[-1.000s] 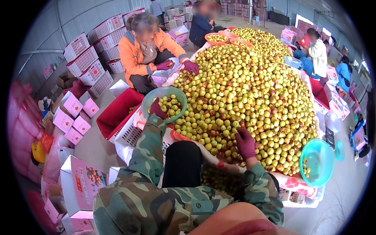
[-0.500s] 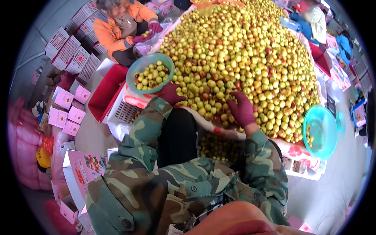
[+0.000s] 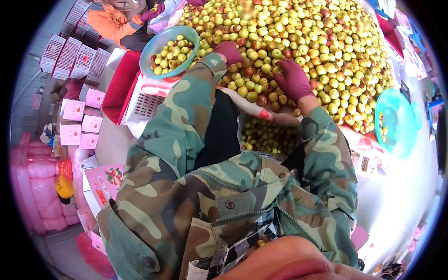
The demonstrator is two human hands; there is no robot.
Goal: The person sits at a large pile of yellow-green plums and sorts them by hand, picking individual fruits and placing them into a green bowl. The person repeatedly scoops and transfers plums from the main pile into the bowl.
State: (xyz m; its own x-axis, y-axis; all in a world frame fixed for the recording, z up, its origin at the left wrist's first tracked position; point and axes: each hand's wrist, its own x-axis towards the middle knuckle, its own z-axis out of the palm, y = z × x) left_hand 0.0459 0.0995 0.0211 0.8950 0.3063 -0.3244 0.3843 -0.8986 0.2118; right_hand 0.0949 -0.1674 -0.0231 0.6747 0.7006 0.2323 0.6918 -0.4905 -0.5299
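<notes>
A large heap of jujubes, yellow-green with some red-brown ones, covers the table before me. My left hand, in a maroon glove, rests on the heap's near left part. Its fingers look curled downward, and whatever they hold is hidden beneath. My right hand, gloved the same, lies at the near edge of the heap with fingers bent around a jujube. Left of my left hand stands a teal bowl part filled with jujubes. To the right, a turquoise basin leans with a few jujubes inside.
Below the table's padded edge, more jujubes lie in a container between my knees. A red crate and white perforated crate stand at left, near stacked pink boxes. A co-worker in an orange sleeve sits far left.
My left hand has moved forward and right, away from the bowl and onto the heap. My right hand has gone from spread fingers to bent ones. The view has shifted.
</notes>
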